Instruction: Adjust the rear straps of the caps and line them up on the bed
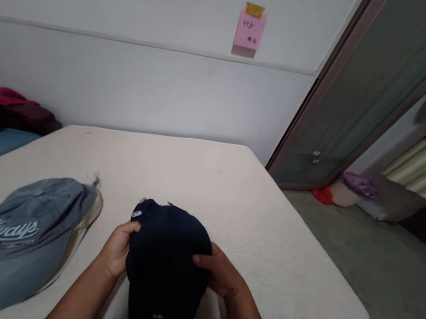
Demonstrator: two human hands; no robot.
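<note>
A dark navy cap (166, 270) is held between my two hands near the front edge of the bed. My left hand (120, 247) grips its left side, just below a small pale oval badge. On the right side, my right hand (218, 269) pinches the fabric with the thumb on top. A small light mark shows low on the cap, whose bottom end runs out of the frame. To the left lies a grey-blue cap (32, 228) with "Always" in white script, its brim toward me, resting on a beige cloth bag (86, 218) with a drawstring.
The bed (171, 169) has a cream textured cover. Dark and pink items (13, 105) sit at the far left. A pink note (250, 29) is taped to the white wall. Right of the bed are a sliding door (351, 95), a bin (348, 190) and the grey floor.
</note>
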